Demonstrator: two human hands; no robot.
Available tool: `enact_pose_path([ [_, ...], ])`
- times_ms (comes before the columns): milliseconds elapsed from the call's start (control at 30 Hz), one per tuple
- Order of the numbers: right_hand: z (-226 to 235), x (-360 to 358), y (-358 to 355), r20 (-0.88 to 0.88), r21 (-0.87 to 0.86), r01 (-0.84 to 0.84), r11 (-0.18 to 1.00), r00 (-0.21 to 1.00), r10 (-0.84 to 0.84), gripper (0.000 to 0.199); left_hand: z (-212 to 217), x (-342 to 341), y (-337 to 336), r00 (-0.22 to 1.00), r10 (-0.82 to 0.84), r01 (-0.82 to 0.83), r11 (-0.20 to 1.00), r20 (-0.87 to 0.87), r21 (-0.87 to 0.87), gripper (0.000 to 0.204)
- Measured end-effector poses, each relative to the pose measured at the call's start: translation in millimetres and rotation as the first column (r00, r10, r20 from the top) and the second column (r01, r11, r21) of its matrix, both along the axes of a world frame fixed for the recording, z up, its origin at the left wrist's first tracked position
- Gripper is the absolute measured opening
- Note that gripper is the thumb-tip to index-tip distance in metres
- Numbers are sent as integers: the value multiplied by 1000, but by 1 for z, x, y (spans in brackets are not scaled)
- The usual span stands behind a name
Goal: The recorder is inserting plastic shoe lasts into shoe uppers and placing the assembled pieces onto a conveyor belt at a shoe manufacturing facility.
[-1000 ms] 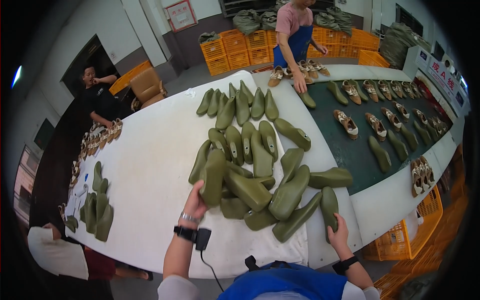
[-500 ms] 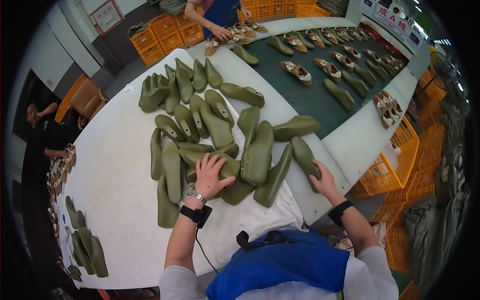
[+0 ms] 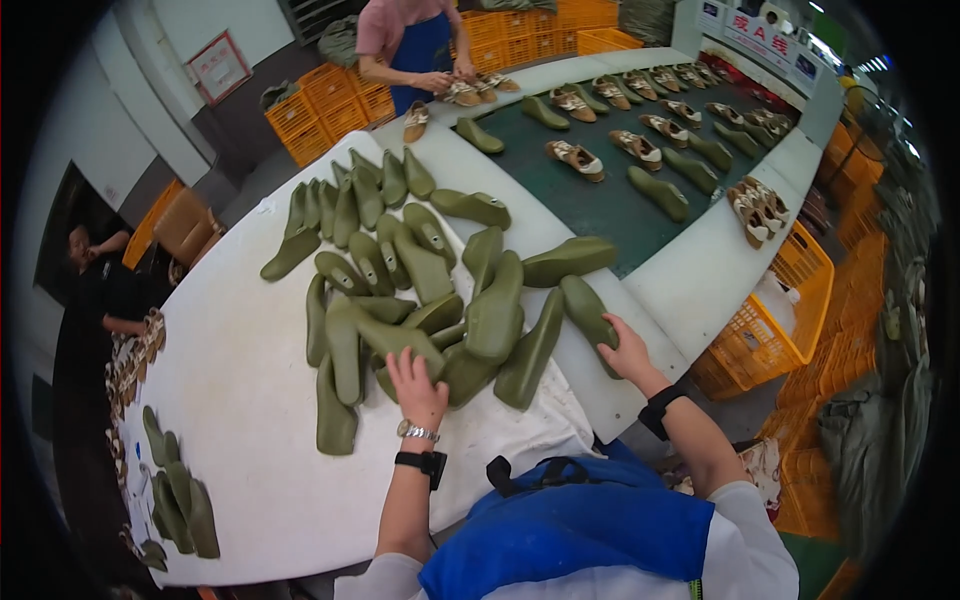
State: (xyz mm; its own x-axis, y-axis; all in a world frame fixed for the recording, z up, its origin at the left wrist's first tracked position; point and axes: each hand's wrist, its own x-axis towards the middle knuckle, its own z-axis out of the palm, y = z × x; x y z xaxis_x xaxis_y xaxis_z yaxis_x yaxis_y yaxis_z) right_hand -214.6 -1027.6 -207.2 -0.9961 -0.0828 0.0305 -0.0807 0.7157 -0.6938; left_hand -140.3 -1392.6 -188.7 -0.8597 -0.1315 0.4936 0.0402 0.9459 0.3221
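Olive-green shoe lasts [image 3: 495, 310] are heaped on the white bench [image 3: 240, 400] directly in front of the person, overlapping at odd angles, apparently tipped out rather than laid down. At the near edge of the heap the left hand [image 3: 415, 385] is laid flat on one last, fingers [image 3: 400, 362] spread and open, nothing gripped, as if pressing or sorting through the pile. A watch and a dark strap [image 3: 420, 460] are worn on that wrist. The right hand [image 3: 625, 350] is placed against the outermost last [image 3: 588, 312], where the heap meets the bench's right rim; its fingers are curled loosely around the last's heel end, though a firm grip cannot be confirmed. Farther up the bench more lasts [image 3: 350, 200] are set in a rough row, side by side, toes pointing away. Beyond them a dark green conveyor [image 3: 600, 200] carries lasts with beige uppers [image 3: 575, 158] spaced singly. At the far end another person [image 3: 410, 40] is handling shoes, with orange crates [image 3: 330, 105] stacked behind.
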Motion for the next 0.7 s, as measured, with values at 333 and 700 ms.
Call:
enact_pose_path([
  [333,7,-22,29,138,8,-157,988,978,154,62,18,-24,-12,756,531,-624,762,382,176,94],
  [700,21,-79,222,156,232,-369,900,928,340,39,90,55,109,970,222,-74,-122,99,990,58],
])
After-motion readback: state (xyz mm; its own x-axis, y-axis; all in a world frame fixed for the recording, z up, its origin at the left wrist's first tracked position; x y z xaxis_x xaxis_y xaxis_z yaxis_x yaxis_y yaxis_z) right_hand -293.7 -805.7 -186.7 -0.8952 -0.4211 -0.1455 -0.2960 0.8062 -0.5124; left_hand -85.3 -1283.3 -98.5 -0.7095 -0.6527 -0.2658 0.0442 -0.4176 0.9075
